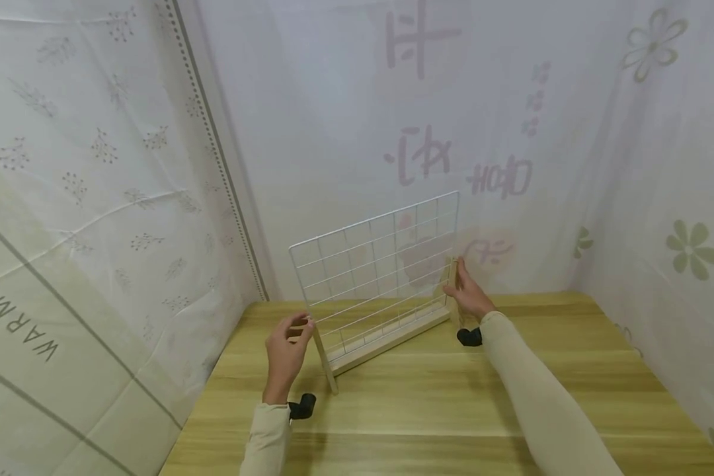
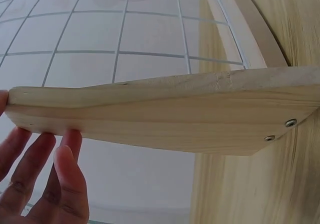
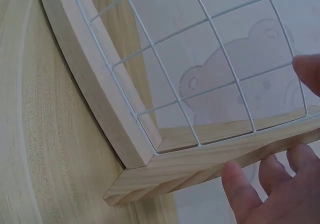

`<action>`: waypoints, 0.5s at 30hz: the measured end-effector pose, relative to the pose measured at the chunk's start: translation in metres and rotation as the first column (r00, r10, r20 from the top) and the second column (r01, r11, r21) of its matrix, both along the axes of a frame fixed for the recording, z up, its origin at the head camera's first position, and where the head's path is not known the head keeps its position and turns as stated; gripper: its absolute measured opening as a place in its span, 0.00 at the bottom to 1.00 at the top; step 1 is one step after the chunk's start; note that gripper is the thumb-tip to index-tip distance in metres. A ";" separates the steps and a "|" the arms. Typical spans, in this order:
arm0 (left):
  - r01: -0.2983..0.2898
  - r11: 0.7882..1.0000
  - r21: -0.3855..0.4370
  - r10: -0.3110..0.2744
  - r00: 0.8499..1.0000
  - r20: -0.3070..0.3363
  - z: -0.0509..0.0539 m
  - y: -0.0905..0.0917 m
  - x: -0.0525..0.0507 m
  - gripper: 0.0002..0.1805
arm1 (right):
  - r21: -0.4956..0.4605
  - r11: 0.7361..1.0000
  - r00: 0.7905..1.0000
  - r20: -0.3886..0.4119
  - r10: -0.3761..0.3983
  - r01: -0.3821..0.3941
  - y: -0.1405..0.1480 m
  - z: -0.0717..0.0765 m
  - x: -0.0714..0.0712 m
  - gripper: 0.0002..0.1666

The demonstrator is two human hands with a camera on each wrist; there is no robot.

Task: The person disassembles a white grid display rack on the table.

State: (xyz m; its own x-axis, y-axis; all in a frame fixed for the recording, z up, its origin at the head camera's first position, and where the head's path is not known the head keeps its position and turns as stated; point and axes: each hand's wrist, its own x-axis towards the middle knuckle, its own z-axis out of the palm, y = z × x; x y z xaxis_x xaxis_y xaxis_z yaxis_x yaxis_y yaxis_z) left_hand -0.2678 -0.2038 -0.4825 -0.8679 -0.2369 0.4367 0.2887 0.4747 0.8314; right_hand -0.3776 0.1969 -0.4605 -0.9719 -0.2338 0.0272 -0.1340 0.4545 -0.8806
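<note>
A white wire grid (image 1: 374,220) stands upright in a pale wooden frame, set at an angle on the table. Its base bar (image 1: 393,338) runs along the bottom between two wooden side panels. My left hand (image 1: 285,352) holds the upper end of the left side panel (image 2: 165,116), thumb on one edge and fingertips on the other. Two screw heads show at that panel's lower end. My right hand (image 1: 471,294) grips the right side panel (image 3: 200,169) near its top, the thumb on the grid side and several fingers against the outer edge.
The wood-grain table (image 1: 404,396) reaches back to printed curtains (image 1: 333,99) behind and on both sides. Black wrist pieces (image 1: 302,406) stick out by each sleeve, low over the table.
</note>
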 end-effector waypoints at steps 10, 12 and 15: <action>-0.017 1.000 0.009 0.017 0.999 -0.029 -0.001 0.003 0.010 0.14 | 0.046 0.999 0.999 0.017 -0.029 0.028 -0.010 0.000 0.001 0.59; -0.020 1.000 0.020 0.021 0.999 -0.031 -0.003 0.005 0.013 0.15 | 0.073 0.994 0.997 0.001 -0.083 0.083 -0.013 -0.006 0.004 0.59; -0.026 0.999 0.033 0.027 0.999 -0.035 -0.007 0.008 0.016 0.15 | 0.086 0.979 0.982 -0.054 -0.181 0.185 -0.022 -0.013 0.011 0.58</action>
State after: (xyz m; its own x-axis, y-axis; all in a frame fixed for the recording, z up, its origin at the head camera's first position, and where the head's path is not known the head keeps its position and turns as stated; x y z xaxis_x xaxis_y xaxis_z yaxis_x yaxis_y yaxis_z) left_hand -0.2518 -0.1960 -0.4890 -0.8453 -0.2739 0.4587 0.3060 0.4555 0.8360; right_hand -0.3668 0.1751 -0.4732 -0.9967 -0.0559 0.0595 -0.0805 0.5526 -0.8296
